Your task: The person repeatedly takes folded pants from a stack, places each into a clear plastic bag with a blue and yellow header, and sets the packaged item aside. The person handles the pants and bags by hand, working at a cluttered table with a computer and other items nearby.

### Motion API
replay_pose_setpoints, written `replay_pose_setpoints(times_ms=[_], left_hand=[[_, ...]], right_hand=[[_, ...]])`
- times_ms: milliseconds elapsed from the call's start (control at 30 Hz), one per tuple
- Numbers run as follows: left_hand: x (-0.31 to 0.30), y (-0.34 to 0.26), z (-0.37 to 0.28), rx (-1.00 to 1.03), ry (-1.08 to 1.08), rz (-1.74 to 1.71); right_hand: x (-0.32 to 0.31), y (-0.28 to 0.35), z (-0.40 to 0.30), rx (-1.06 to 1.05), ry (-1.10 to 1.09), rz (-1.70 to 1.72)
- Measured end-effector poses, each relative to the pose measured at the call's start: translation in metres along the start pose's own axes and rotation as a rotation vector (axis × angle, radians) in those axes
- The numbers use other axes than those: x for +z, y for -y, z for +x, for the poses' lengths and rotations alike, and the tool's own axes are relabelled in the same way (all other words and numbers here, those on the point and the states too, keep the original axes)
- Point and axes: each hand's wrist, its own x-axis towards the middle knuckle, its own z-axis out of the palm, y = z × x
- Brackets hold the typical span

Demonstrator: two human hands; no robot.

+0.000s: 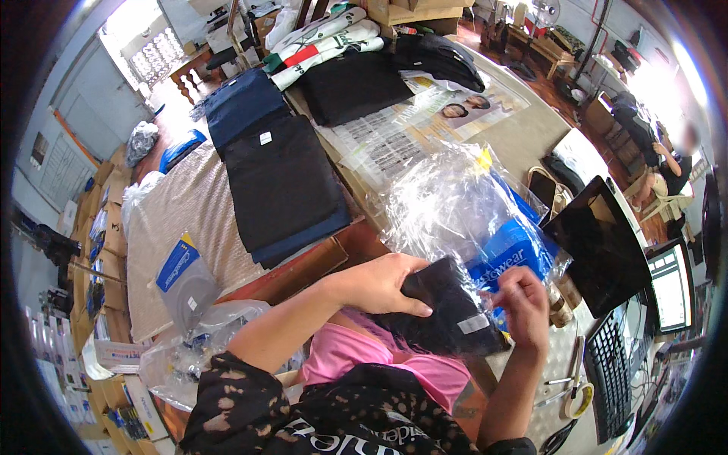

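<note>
My left hand (pixel 387 284) grips a folded black garment (pixel 438 287) over my lap, its thumb lying across the top. The garment bears a small white label (pixel 474 324), and shiny clear plastic shows along its right side. My right hand (pixel 523 304) is curled at that side, its fingertips pinching the plastic edge. Just beyond both hands lies a heap of clear plastic bags (pixel 438 199) with blue printed panels (pixel 506 253). To the left, a stack of folded black and navy garments (pixel 281 182) carries a white sticker.
A packed grey garment (pixel 187 284) rests on the bubble-wrap-covered surface (pixel 176 199) at left. A dark monitor (pixel 603 250), a keyboard (pixel 609 369), a tape roll (pixel 579 400) and scissors (pixel 558 437) occupy the right. Newspaper (pixel 421 122) covers the far table. Another person (pixel 671 165) sits far right.
</note>
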Motion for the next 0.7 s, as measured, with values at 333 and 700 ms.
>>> replay_pose_setpoints(times_ms=[333,700], left_hand=[[0.001,0.013,-0.050,0.035,-0.032,0.128],[0.009,-0.002,-0.058,0.076,-0.021,0.296]], right_hand=[[0.016,0.010,-0.008,0.036,-0.024,-0.263],[0.062,-0.014,-0.017,0.244,0.260,-0.381]])
